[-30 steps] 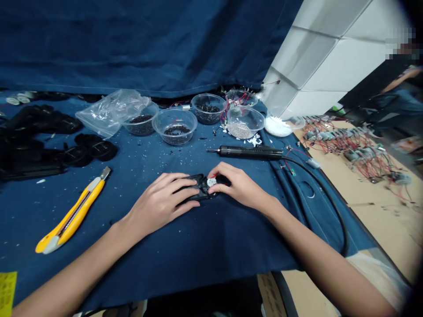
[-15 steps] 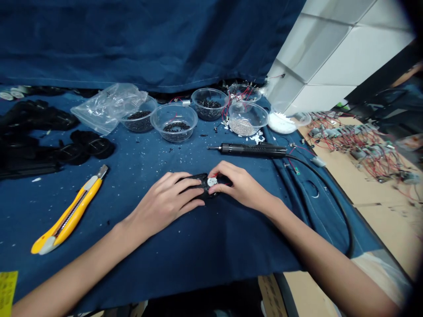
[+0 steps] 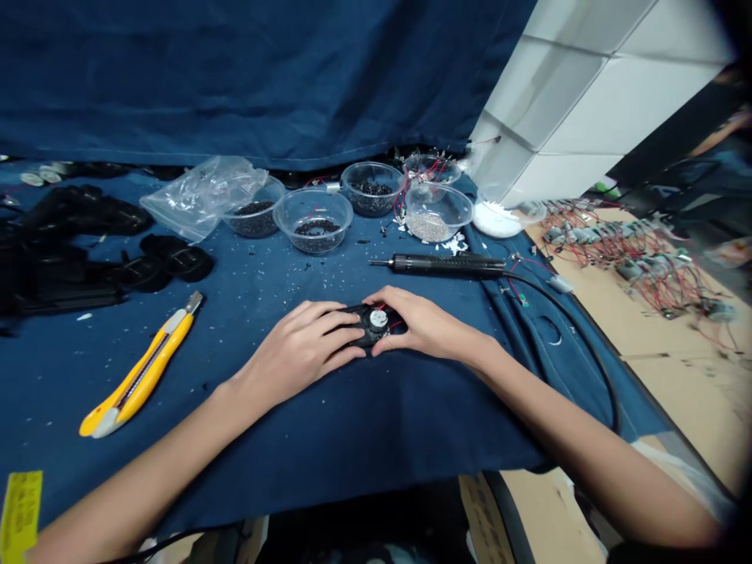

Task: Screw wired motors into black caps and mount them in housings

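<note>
A small black plastic housing (image 3: pixel 365 319) lies on the blue cloth between my hands. Set in its right half is a round white part (image 3: pixel 378 319), with thin red wires beside it. My left hand (image 3: pixel 311 338) rests over the left half of the housing, its fingers laid across and holding it. From the right, my right hand (image 3: pixel 420 323) grips the housing's right end, thumb at the near edge and fingers at the far edge. Beyond the hands lies a black electric screwdriver (image 3: pixel 450 265), its bit pointing left. Much of the housing is hidden under my left fingers.
Clear plastic bowls (image 3: pixel 313 222) of small black parts, metal bits and white pieces line the back. A yellow utility knife (image 3: pixel 144 372) lies left, near black plastic parts (image 3: pixel 176 260). Wired motors (image 3: pixel 652 262) cover cardboard at right. A cable (image 3: pixel 579 341) curves beside my right forearm.
My right thumb and fingers have moved off the white part and spread to the edges of the housing. The white part now shows fully. The view has shifted slightly.
</note>
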{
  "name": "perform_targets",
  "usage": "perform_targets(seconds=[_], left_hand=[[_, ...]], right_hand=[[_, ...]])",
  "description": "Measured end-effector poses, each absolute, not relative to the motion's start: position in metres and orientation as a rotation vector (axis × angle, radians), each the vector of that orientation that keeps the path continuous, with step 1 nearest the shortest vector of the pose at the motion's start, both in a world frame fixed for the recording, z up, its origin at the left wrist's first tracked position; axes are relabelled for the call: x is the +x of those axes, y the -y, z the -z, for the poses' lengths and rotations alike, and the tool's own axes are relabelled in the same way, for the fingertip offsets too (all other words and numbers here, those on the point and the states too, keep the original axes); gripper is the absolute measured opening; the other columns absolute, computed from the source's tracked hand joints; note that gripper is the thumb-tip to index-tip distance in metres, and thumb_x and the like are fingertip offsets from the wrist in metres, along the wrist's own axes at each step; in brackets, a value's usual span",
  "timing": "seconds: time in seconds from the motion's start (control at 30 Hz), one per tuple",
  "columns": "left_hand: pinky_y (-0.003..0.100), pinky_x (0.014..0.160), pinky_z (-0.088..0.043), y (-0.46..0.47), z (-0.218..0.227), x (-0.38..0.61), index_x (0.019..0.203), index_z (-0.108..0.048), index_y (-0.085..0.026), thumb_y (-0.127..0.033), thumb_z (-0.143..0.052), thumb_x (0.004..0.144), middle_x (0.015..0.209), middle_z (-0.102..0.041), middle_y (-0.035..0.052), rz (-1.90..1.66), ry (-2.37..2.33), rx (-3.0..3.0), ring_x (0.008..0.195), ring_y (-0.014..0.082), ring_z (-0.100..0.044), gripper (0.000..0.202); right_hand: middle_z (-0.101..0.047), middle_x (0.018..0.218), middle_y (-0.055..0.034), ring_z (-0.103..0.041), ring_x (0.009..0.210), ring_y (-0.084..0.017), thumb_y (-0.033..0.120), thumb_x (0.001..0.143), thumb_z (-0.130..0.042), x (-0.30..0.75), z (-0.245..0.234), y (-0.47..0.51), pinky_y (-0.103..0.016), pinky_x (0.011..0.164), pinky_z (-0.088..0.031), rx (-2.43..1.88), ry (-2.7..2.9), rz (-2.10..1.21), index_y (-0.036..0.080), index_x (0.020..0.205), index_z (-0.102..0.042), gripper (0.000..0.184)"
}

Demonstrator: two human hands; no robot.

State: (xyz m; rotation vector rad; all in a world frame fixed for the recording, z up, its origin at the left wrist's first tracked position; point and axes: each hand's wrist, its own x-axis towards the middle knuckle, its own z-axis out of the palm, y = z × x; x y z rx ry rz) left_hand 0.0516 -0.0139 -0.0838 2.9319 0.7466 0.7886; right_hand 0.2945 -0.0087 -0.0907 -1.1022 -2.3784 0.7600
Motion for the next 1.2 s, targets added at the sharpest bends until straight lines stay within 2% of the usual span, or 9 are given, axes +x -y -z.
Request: perform_targets(seconds=[0.2, 0.27, 0.37, 0.43, 0.57, 0.63, 0.73, 0.83, 1.2], left_hand=[[0.036, 0.092, -0.048, 0.014, 0.082, 0.051, 0.106, -0.068, -0.019, -0.035, -0.06, 0.09, 0.112, -0.069, 0.0053, -0.797, -0.73, 2.947, 0.111, 0.0215, -0.059, 0.024], [0.036, 0.093, -0.048, 0.014, 0.083, 0.051, 0.106, -0.068, -0.019, -0.036, -0.06, 0.09, 0.112, -0.069, 0.0052, -0.791, -0.732, 2.942, 0.111, 0.0213, -0.059, 0.024], [0.036, 0.096, -0.047, 0.011, 0.085, 0.049, 0.107, -0.067, -0.019, -0.036, -0.059, 0.09, 0.115, -0.068, 0.0048, -0.772, -0.724, 2.928, 0.114, 0.0209, -0.058, 0.025], [0.038, 0.101, -0.044, 0.006, 0.085, 0.047, 0.111, -0.066, -0.019, -0.033, -0.057, 0.092, 0.118, -0.067, 0.0047, -0.735, -0.692, 2.922, 0.122, 0.0209, -0.053, 0.025], [0.045, 0.109, -0.037, -0.003, 0.083, 0.041, 0.116, -0.064, -0.021, -0.021, -0.051, 0.095, 0.126, -0.063, 0.005, -0.67, -0.685, 2.919, 0.133, 0.0221, -0.042, 0.025], [0.047, 0.109, -0.036, -0.001, 0.079, 0.042, 0.115, -0.064, -0.021, -0.017, -0.049, 0.094, 0.128, -0.061, 0.0064, -0.672, -0.717, 2.903, 0.134, 0.0228, -0.041, 0.026], [0.047, 0.109, -0.036, 0.012, 0.074, 0.05, 0.111, -0.064, -0.019, -0.017, -0.051, 0.091, 0.126, -0.059, 0.0089, -0.707, -0.787, 2.854, 0.131, 0.0233, -0.043, 0.024], [0.046, 0.108, -0.036, 0.027, 0.071, 0.063, 0.103, -0.065, -0.017, -0.021, -0.054, 0.09, 0.12, -0.06, 0.0096, -0.741, -0.869, 2.843, 0.124, 0.0237, -0.048, 0.018], [0.05, 0.107, -0.034, 0.036, 0.082, 0.078, 0.091, -0.063, -0.016, -0.021, -0.051, 0.09, 0.108, -0.059, 0.0082, -0.681, -1.11, 2.955, 0.108, 0.0233, -0.053, 0.013]], right_hand=[[-0.053, 0.126, -0.0081, -0.053, 0.115, -0.021, 0.051, 0.076, -0.07, 0.299, 0.083, 0.021, -0.038, 0.099, -0.045, -1.117, 2.288, -0.708, 0.024, 0.136, -0.04, 0.072], [-0.053, 0.124, -0.0098, -0.052, 0.116, -0.022, 0.042, 0.084, -0.064, 0.304, 0.081, 0.03, -0.04, 0.1, -0.043, -1.154, 2.212, -0.472, 0.022, 0.132, -0.044, 0.056], [-0.057, 0.106, -0.0098, -0.054, 0.104, -0.023, 0.026, 0.091, -0.052, 0.31, 0.082, 0.045, -0.043, 0.094, -0.044, -1.19, 2.216, -0.119, 0.019, 0.108, -0.057, 0.019], [-0.058, 0.104, -0.0102, -0.054, 0.101, -0.023, 0.024, 0.091, -0.051, 0.312, 0.085, 0.051, -0.043, 0.091, -0.045, -1.203, 2.272, -0.07, 0.019, 0.106, -0.059, 0.017], [-0.048, 0.133, -0.0126, -0.043, 0.127, -0.028, 0.037, 0.088, -0.059, 0.308, 0.081, 0.045, -0.051, 0.106, -0.036, -1.19, 2.259, -0.163, 0.024, 0.13, -0.05, 0.045], [-0.047, 0.137, -0.0102, -0.041, 0.13, -0.027, 0.041, 0.087, -0.06, 0.303, 0.075, 0.036, -0.049, 0.109, -0.034, -1.119, 2.293, -0.332, 0.026, 0.134, -0.047, 0.052], [-0.059, 0.121, -0.0071, -0.056, 0.112, -0.02, 0.04, 0.089, -0.056, 0.297, 0.07, 0.025, -0.038, 0.1, -0.044, -1.033, 2.305, -0.653, 0.024, 0.123, -0.057, 0.037], [-0.064, 0.105, -0.0052, -0.06, 0.097, -0.016, 0.038, 0.09, -0.057, 0.294, 0.072, 0.022, -0.031, 0.09, -0.047, -1.042, 2.251, -0.747, 0.021, 0.108, -0.064, 0.026], [-0.065, 0.103, -0.0052, -0.06, 0.095, -0.017, 0.036, 0.091, -0.055, 0.292, 0.073, 0.026, -0.03, 0.087, -0.046, -1.074, 2.24, -0.725, 0.019, 0.106, -0.064, 0.024]])
